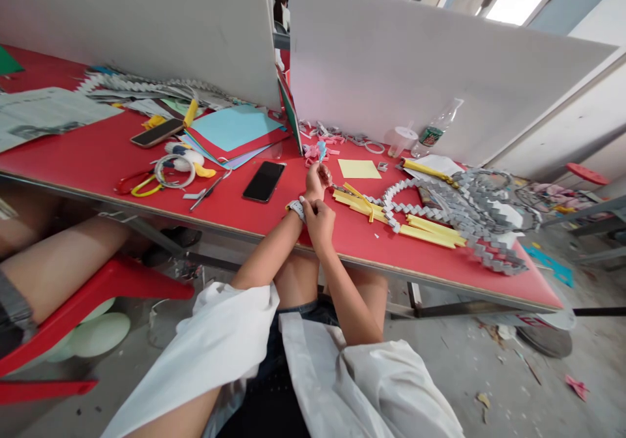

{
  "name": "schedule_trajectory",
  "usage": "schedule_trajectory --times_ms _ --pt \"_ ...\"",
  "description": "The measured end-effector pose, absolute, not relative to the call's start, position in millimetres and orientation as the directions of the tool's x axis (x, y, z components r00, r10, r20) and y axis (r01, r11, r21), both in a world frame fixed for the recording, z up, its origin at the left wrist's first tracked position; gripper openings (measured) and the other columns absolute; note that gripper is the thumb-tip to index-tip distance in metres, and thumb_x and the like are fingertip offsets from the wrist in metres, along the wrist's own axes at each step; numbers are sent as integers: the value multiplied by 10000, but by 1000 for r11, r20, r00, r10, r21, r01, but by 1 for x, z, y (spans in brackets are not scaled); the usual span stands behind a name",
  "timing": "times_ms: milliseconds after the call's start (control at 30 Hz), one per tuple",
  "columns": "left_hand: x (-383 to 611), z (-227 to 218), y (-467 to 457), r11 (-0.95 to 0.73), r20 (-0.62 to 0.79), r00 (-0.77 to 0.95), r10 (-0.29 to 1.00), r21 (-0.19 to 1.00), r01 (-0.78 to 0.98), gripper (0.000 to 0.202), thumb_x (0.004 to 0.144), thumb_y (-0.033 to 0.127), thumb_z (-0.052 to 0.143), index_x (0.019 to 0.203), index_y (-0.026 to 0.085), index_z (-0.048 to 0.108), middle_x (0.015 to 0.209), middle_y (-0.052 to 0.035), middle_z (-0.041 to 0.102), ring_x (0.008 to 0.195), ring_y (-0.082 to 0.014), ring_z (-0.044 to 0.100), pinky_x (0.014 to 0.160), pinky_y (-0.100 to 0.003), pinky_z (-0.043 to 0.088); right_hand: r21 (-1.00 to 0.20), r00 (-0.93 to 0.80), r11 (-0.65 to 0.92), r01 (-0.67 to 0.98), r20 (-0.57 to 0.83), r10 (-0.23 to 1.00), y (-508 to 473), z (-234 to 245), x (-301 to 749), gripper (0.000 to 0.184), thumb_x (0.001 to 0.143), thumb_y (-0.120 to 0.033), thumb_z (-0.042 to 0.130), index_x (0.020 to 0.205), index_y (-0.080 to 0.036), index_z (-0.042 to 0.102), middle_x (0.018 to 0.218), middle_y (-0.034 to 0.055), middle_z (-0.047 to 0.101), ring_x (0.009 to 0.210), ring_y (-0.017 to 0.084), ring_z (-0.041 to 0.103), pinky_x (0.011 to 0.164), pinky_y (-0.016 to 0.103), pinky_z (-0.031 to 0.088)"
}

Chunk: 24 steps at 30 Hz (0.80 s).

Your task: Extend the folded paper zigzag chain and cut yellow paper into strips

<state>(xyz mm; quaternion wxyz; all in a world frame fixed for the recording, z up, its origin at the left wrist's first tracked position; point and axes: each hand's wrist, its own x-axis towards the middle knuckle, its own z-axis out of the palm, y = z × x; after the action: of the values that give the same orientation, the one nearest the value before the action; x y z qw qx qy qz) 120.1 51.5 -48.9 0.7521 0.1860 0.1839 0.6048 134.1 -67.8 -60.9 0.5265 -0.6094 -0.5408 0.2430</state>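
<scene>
My left hand (317,180) rests palm up over the red table with its fingers curled in, and nothing shows in it. Around my left wrist sits a pale grey-white band (296,208), with a hint of yellow at its edge. My right hand (321,224) is at that wrist, thumb and fingers pinched together at the band's side; the exact grip is partly hidden. Just beyond my left fingers are pink paper pieces (313,154) and a small light-blue piece (321,150). Yellow paper strips (353,202) and a grey zigzag folded-paper chain (405,187) lie to the right.
A black phone (265,181) lies left of my hands, near scissors (147,184) and coloured paper sheets (237,127). A yellow paper square (359,169), tape roll (403,139) and plastic bottle (435,131) are behind. White partitions (415,60) border the table; another person's legs (73,255) are left.
</scene>
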Motion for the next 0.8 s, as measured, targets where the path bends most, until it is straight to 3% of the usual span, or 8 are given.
schedule_trajectory --times_ms 200,400,567,800 --pt "118 -49 55 197 -79 182 980 498 -845 406 962 339 377 585 191 398 485 23 396 406 -76 364 424 -233 283 -940 159 148 306 204 966 -65 -64 149 595 892 -632 237 599 -190 508 500 -8 451 458 108 384 450 240 309" --pt "117 -48 55 209 -108 179 978 487 -848 396 951 333 388 581 192 388 474 26 404 370 -79 378 415 -238 285 -937 41 189 293 210 977 -72 -60 156 379 783 -549 557 706 -180 585 546 -21 527 498 115 459 491 231 375" --pt "120 -47 53 208 -121 169 978 507 -837 389 950 289 372 573 197 387 450 20 402 374 -88 354 409 -252 255 -911 137 182 371 247 959 -76 -58 146 256 790 -409 583 658 -195 531 622 2 578 592 143 523 575 245 388" --pt "128 -38 40 246 -161 190 968 487 -838 406 980 332 394 608 182 455 506 22 429 438 -74 345 451 -227 307 -897 240 124 425 243 940 -72 -57 144 400 890 -479 460 593 -213 488 562 23 530 609 179 524 561 272 351"
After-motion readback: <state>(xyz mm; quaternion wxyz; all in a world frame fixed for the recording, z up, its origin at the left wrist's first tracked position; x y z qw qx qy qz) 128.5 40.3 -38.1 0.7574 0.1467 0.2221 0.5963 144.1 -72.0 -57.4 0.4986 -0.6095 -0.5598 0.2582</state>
